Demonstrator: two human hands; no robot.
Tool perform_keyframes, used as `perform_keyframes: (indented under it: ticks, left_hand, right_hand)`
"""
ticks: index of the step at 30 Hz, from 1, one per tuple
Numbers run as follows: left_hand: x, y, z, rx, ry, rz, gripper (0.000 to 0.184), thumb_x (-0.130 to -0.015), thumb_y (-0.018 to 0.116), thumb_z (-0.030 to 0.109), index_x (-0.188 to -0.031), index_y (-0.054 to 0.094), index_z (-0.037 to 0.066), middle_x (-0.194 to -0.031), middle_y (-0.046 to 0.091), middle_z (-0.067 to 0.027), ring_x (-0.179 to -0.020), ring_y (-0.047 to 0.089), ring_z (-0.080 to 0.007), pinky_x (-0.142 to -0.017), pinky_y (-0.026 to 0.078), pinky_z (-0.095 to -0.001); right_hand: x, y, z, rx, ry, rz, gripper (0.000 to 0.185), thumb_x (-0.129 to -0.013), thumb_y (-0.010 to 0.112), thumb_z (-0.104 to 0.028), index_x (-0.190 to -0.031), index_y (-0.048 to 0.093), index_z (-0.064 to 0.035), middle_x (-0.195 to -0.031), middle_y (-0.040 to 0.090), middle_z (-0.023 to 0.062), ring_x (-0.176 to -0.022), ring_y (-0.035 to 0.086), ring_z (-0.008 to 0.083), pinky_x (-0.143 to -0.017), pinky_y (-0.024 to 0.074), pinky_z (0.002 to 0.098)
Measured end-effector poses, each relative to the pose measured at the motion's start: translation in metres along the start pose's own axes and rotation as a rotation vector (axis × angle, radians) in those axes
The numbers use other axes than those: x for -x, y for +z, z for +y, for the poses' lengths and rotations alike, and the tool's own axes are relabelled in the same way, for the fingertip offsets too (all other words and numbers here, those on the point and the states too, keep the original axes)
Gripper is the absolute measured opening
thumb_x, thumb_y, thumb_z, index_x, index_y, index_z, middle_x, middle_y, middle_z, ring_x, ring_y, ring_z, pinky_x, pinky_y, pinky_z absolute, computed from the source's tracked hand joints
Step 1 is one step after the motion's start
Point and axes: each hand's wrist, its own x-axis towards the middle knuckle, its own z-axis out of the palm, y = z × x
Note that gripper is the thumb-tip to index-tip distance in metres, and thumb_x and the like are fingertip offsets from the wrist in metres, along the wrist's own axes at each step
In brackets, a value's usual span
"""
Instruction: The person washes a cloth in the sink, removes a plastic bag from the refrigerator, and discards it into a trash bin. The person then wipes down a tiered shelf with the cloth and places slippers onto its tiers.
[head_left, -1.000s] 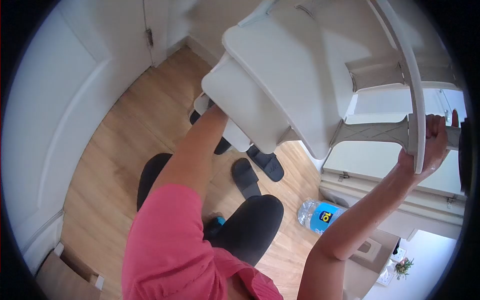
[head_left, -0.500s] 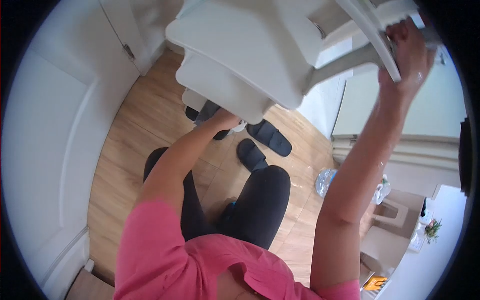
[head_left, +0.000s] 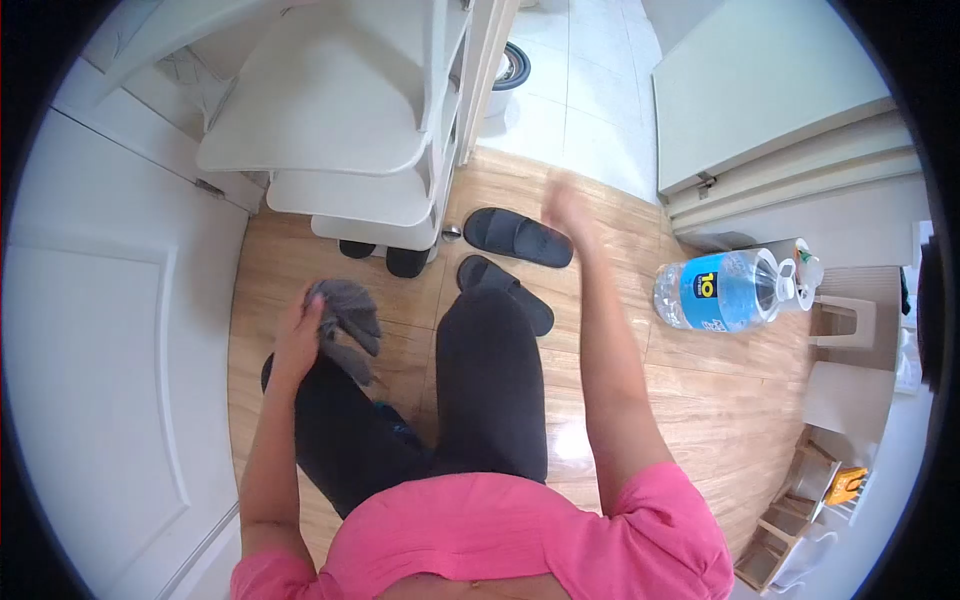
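Note:
My left hand (head_left: 296, 342) is closed on a crumpled grey cloth (head_left: 346, 312), held above the wooden floor beside my left knee. In front of it stands a white tiered rack (head_left: 320, 100), apart from the hand, with dark shoes (head_left: 405, 262) under its lowest tier. My right hand (head_left: 566, 210) is off the rack, near a pair of black slippers; the far slipper (head_left: 518, 237) is closest to it, and the near slipper (head_left: 508, 295) lies partly behind my knee. Motion smears its fingers, so their state is unclear.
A large clear water bottle (head_left: 715, 292) with a blue label lies or stands on the floor to the right. A white stool (head_left: 845, 322) is beyond it. A white door (head_left: 110, 330) flanks the left; a doorway opens onto white tiles (head_left: 590, 100) with a bin (head_left: 508, 80).
My right hand has let go of the rack and come down near the slippers. My left hand has moved out from the lower rack with the cloth. The view has shifted right.

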Motion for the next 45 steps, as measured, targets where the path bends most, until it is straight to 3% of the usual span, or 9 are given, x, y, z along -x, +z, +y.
perform_keyframes:
  ticks: [3,12,18,20,22,26,31,38,45]
  left_hand:
    - [0.034,-0.015,0.025,-0.026,-0.056,0.148,0.032,-0.093,0.043,0.021,-0.116,0.05,-0.001,-0.108,0.057,-0.0132,-0.1,0.052,-0.02,-0.089,0.038,-0.0296]
    - [0.058,-0.036,0.04,-0.168,-0.036,0.167,0.028,-0.092,0.043,0.015,-0.113,0.051,-0.001,-0.102,0.058,-0.0118,-0.096,0.054,-0.0193,-0.087,0.04,-0.0298]
    - [0.061,-0.051,0.026,-0.193,0.044,0.258,0.028,-0.091,0.045,0.015,-0.114,0.052,0.001,-0.101,0.059,-0.0143,-0.095,0.055,-0.0232,-0.086,0.04,-0.031]
    - [0.061,-0.054,0.022,-0.139,0.056,0.25,0.028,-0.091,0.046,0.016,-0.114,0.052,0.001,-0.102,0.059,-0.0157,-0.096,0.056,-0.0248,-0.085,0.041,-0.0316]
    - [0.058,-0.054,0.018,-0.115,0.109,0.249,0.028,-0.091,0.046,0.017,-0.113,0.052,0.0,-0.101,0.059,-0.0163,-0.095,0.056,-0.0259,-0.084,0.041,-0.032]
    - [0.052,-0.064,0.022,0.03,0.214,0.243,0.027,-0.089,0.048,0.016,-0.11,0.054,-0.001,-0.096,0.061,-0.0169,-0.092,0.058,-0.0276,-0.082,0.042,-0.0326]
    - [0.062,-0.077,0.033,0.214,0.213,0.302,0.024,-0.082,0.05,0.009,-0.102,0.056,-0.003,-0.09,0.062,-0.0145,-0.086,0.058,-0.0232,-0.079,0.043,-0.03]
    - [0.081,-0.088,0.067,0.377,0.192,0.169,0.021,-0.078,0.051,0.006,-0.094,0.057,-0.006,-0.082,0.06,-0.0067,-0.08,0.054,-0.0124,-0.075,0.042,-0.0256]
    - [0.07,-0.086,0.033,0.883,0.151,0.267,0.023,-0.078,0.049,0.008,-0.095,0.058,-0.005,-0.085,0.056,-0.0054,-0.08,0.051,-0.0125,-0.075,0.04,-0.0243]
  right_hand:
    - [0.028,0.076,0.103,0.086,0.656,-0.34,0.091,-0.082,0.046,-0.058,-0.139,-0.002,-0.0051,-0.083,0.06,0.0247,-0.049,0.057,0.0292,-0.037,0.042,0.0394]
    - [0.005,0.156,0.147,-0.447,0.506,0.131,0.034,-0.081,0.063,-0.032,-0.098,0.06,-0.0025,-0.093,0.06,0.0105,-0.089,0.051,0.019,-0.076,0.0418,0.0326]
    - [0.065,0.056,0.149,-1.596,0.097,-0.008,0.033,-0.092,0.043,-0.026,-0.115,0.05,-0.0042,-0.117,0.053,0.0097,-0.109,0.049,0.022,-0.098,0.0354,0.0364]
    - [0.085,0.038,0.184,-1.58,0.463,0.191,0.033,-0.093,0.035,-0.025,-0.116,0.049,-0.006,-0.112,0.058,0.0108,-0.104,0.055,0.023,-0.094,0.0427,0.04]
    - [0.059,0.014,0.25,-1.389,0.413,0.21,0.031,-0.092,0.041,-0.033,-0.105,0.056,-0.0095,-0.086,0.063,0.0095,-0.069,0.061,0.0231,-0.061,0.0516,0.037]
    - [0.094,-0.096,0.078,-0.444,0.045,0.081,0.043,-0.092,0.045,-0.036,-0.117,0.052,-0.0027,-0.109,0.057,0.0034,-0.1,0.051,0.014,-0.089,0.0366,0.0267]
    - [0.229,-0.182,-0.179,0.127,-0.446,-0.216,0.024,-0.09,0.051,-0.025,-0.079,0.046,-0.0043,-0.068,0.036,-0.0048,-0.066,0.033,0.0068,-0.056,0.0292,0.0221]
    - [0.312,-0.153,-0.348,0.378,-1.037,-0.487,0.023,-0.088,0.053,-0.022,-0.079,0.048,-0.0016,-0.066,0.048,0.013,-0.058,0.046,0.0299,-0.054,0.0367,0.0367]
    - [0.343,-0.107,-0.441,0.523,-1.156,-0.573,0.028,-0.088,0.052,-0.029,-0.081,0.053,-0.0024,-0.065,0.051,0.0162,-0.063,0.051,0.0306,-0.056,0.039,0.0371]
